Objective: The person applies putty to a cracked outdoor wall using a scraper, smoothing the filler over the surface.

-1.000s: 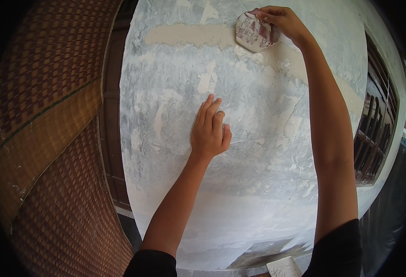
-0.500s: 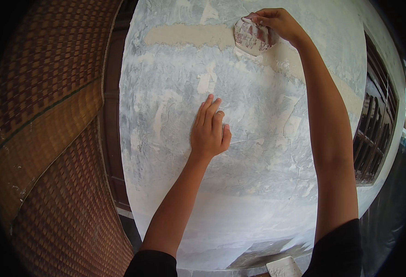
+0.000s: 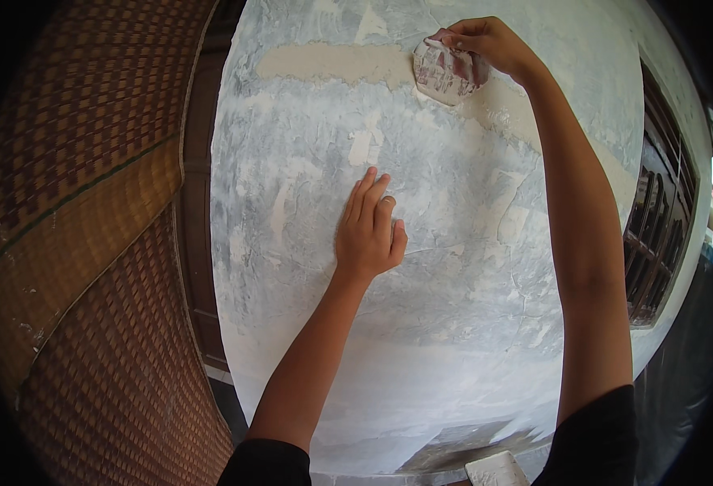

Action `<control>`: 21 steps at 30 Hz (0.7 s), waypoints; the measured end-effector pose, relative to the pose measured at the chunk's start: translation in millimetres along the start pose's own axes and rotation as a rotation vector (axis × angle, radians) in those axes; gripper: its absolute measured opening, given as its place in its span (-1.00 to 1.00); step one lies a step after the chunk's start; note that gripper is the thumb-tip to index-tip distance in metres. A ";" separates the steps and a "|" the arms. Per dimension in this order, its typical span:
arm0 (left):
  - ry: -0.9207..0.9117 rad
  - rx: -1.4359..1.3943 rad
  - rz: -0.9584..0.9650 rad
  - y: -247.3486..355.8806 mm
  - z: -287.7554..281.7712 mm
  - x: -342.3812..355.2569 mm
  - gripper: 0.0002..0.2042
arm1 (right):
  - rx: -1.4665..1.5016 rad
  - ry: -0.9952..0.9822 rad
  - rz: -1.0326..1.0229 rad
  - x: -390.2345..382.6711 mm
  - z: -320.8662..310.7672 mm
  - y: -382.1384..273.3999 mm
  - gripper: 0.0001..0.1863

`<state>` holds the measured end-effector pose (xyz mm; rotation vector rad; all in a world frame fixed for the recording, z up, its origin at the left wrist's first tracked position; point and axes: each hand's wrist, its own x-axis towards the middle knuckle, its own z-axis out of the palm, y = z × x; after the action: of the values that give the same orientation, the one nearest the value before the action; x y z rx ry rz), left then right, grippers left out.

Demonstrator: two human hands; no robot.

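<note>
A patchy grey-white wall fills the middle of the picture. High up on it, my right hand pinches the upper edge of a putty scraper, a thin flat piece with rounded corners, reddish-brown under smears of white paste. The scraper lies against the wall at a band of cream-coloured filler that runs left and right of it. My left hand rests lower down with its fingers stretched out on the wall, holding nothing. Just above its fingertips is a small whitish patch of filler.
Woven brown matting hangs along the left, beside a dark wooden door. To the right is a window with dark wooden bars. A pale, paste-marked board or tray sits low at the wall's foot, near my right sleeve.
The scraper and my right hand have shifted very slightly, the scraper a little downward along the filler band. My left hand stays in nearly the same place.
</note>
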<state>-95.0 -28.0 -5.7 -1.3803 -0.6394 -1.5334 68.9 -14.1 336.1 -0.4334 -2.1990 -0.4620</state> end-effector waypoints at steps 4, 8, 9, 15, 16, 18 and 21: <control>0.005 -0.004 0.004 0.0 0.9 0.4 -0.76 | 0.068 0.079 0.077 -1.0 -0.1 -1.8 -0.65; -0.003 -0.003 0.002 -1.2 -0.8 -0.5 -0.76 | 0.118 0.029 0.013 -1.1 3.3 -4.1 -0.66; -0.003 -0.001 -0.001 -1.6 -1.1 -0.9 -0.76 | 0.059 0.029 0.012 0.0 6.5 -6.7 -0.66; -0.002 0.003 0.001 0.2 0.8 1.1 -0.76 | 0.159 0.065 0.025 6.3 -1.9 4.1 -0.68; -0.001 0.002 0.004 -0.5 0.3 0.7 -0.77 | 0.081 -0.011 -0.011 6.1 1.7 1.7 -0.69; -0.003 0.005 -0.003 -0.5 0.0 -1.4 -0.76 | 0.004 -0.088 -0.046 3.0 5.8 -2.0 -0.70; -0.001 0.004 -0.004 0.1 1.1 -0.3 -0.76 | 0.065 0.074 0.044 1.4 0.7 -2.5 -0.71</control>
<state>-94.4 -27.0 -5.8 -1.3780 -0.6460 -1.5333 66.4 -15.7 336.3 -0.4227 -2.1228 -0.3753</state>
